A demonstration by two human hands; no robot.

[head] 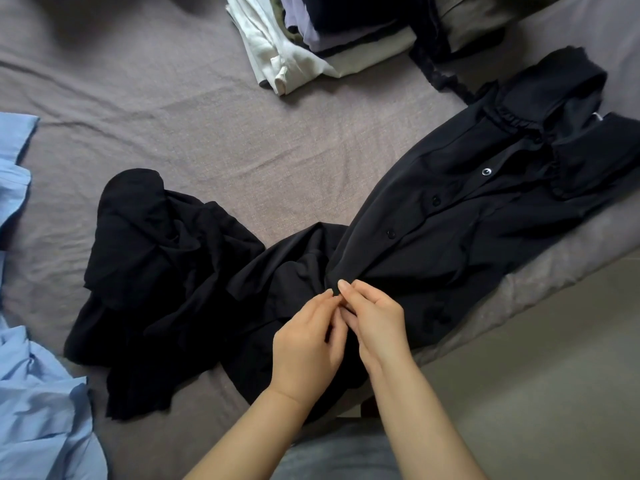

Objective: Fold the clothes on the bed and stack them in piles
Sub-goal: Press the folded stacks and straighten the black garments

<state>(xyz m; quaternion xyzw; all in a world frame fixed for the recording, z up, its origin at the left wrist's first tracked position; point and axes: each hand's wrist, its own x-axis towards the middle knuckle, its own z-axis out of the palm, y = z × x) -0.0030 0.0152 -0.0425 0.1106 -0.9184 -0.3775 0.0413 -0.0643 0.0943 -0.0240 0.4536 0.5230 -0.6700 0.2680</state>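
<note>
Beside black dress (433,230) — folded pile (311,39), blue garment (31,393).

Both forearms were bare to the near edge of view, with no sleeves, watch or rings visible. The left hand (304,344) and right hand (375,320) had short, unpainted nails. Grey fabric below was possibly trousers.
</note>
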